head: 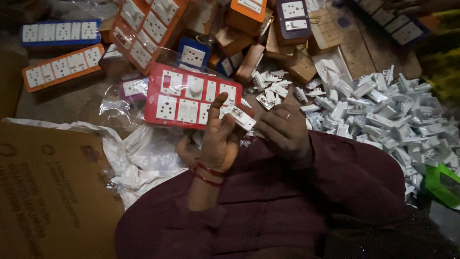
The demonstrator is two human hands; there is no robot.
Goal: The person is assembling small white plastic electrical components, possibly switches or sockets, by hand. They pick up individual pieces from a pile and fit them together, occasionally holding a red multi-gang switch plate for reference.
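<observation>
- Lower left of the frame: 1 brown cardboard sheet (43, 192), with crumpled white plastic wrap (139, 158) beside it.
- Centre: the left hand (218, 141) is raised, its fingers (216, 109) loosely curled and clamped on 1 white switch part (239, 116).
- Just right of it, the right hand (283, 128) has its fingers bent together, near the same part; whether they touch it I cannot tell.
- Behind the hands: 1 red switch board (184, 98).
- Right: a heap of white switch parts (383, 110), too many to count.
- Upper left: 2 orange boards (62, 66) and 1 blue board (60, 32).
</observation>
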